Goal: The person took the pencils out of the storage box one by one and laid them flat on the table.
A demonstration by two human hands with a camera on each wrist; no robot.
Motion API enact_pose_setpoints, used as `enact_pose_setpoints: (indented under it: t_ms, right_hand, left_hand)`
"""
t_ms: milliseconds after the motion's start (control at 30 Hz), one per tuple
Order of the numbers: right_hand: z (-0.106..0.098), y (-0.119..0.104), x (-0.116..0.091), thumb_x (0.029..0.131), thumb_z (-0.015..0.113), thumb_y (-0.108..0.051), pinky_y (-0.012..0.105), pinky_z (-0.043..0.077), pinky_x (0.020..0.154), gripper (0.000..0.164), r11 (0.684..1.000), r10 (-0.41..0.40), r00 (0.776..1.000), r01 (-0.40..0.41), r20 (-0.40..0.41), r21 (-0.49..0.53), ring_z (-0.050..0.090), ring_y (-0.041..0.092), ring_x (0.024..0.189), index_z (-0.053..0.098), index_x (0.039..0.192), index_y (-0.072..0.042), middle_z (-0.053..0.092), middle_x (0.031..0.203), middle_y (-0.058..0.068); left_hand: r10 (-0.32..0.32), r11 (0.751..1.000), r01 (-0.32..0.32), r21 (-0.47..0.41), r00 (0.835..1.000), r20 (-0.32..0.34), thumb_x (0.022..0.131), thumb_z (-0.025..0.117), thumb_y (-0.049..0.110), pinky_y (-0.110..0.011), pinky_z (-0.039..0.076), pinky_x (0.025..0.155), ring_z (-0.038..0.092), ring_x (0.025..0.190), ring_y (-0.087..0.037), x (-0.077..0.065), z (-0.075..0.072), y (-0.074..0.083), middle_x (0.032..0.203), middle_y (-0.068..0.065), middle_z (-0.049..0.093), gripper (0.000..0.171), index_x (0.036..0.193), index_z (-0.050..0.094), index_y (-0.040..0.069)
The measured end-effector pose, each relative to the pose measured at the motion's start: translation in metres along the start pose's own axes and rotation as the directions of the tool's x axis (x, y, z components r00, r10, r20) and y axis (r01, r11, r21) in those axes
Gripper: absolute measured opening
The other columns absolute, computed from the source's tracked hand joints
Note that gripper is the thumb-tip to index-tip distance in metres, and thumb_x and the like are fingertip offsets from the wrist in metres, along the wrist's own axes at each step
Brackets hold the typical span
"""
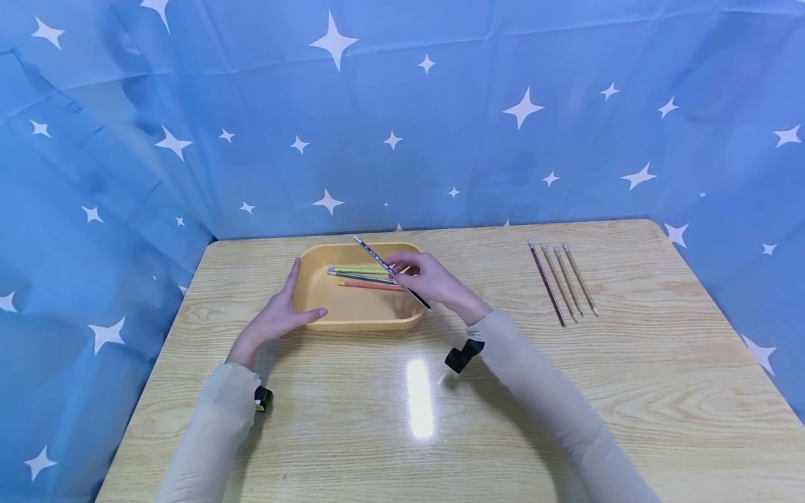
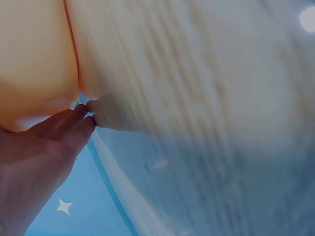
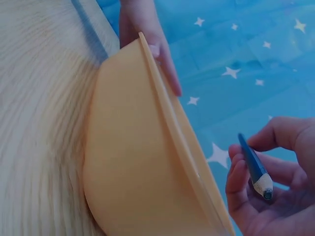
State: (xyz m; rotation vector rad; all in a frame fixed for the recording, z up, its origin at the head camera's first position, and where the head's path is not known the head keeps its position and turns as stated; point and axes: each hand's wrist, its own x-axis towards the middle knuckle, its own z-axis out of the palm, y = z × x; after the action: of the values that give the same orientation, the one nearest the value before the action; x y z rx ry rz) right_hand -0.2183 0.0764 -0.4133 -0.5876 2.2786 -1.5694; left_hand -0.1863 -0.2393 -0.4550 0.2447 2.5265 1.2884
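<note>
The left hand [image 1: 277,318] lies against the left end of the yellow tray [image 1: 361,325], its fingers straight and spread, the thumb reaching over the near rim. Inside the tray lie a yellow-green pencil [image 1: 358,270], a dark green pencil [image 1: 360,277] and a red pencil [image 1: 367,286], roughly side to side. Above them, the dark blue pencil [image 1: 371,252] slants across, its point toward the near right; the right hand [image 1: 437,279], the nearer one, pinches it between its fingers. Farther right, four pencils [image 1: 568,281] rest on the surface [image 1: 352,419], well apart from both hands.
</note>
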Motion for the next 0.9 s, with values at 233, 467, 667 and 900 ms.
enact_pose_setpoints:
  t_ms: [233,467,667,900]
  right_hand:
    - [-0.02,0.007,-0.013,0.093,0.055,-0.001,0.031,0.047,0.077,0.034,1.0,-0.004,0.999,0.003,-0.042,-0.019,0.058,0.034,0.097,0.059,0.127,0.003,0.062,0.107,0.016]
    - [-0.032,0.018,-0.026,0.093,0.054,-0.001,0.033,0.046,0.082,0.034,0.998,-0.008,0.996,0.002,-0.093,-0.058,0.057,0.029,0.1,0.059,0.126,0.005,0.063,0.11,0.019]
    - [-0.044,0.036,-0.044,0.092,0.055,-0.001,0.03,0.046,0.078,0.035,0.996,0.001,0.99,-0.014,-0.142,-0.093,0.058,0.03,0.096,0.058,0.126,0.007,0.064,0.109,0.021]
    - [-0.063,0.058,-0.067,0.095,0.054,-0.003,0.034,0.047,0.078,0.036,0.984,0.061,0.982,-0.09,-0.178,-0.157,0.059,0.033,0.096,0.055,0.13,0.005,0.062,0.11,0.021]
  left_hand:
    - [-0.011,1.0,0.011,0.02,1.0,-0.008,0.084,0.074,0.038,-0.058,0.017,0.111,0.014,0.141,-0.043,0.0,-0.001,0.0,0.159,-0.021,0.001,0.115,0.153,-0.017,0.023]
    - [0.002,1.0,-0.002,0.013,1.0,-0.003,0.085,0.074,0.037,-0.057,0.015,0.111,0.011,0.142,-0.042,0.0,0.0,-0.001,0.159,-0.019,0.0,0.115,0.153,-0.017,0.023]
    - [0.01,1.0,-0.01,0.007,1.0,-0.001,0.085,0.074,0.035,-0.057,0.015,0.111,0.011,0.142,-0.042,0.001,0.0,0.0,0.159,-0.019,0.0,0.114,0.153,-0.016,0.023]
    - [0.013,1.0,-0.013,-0.001,1.0,0.005,0.086,0.074,0.031,-0.056,0.014,0.112,0.01,0.143,-0.041,0.0,0.0,0.002,0.16,-0.017,-0.002,0.113,0.153,-0.016,0.021]
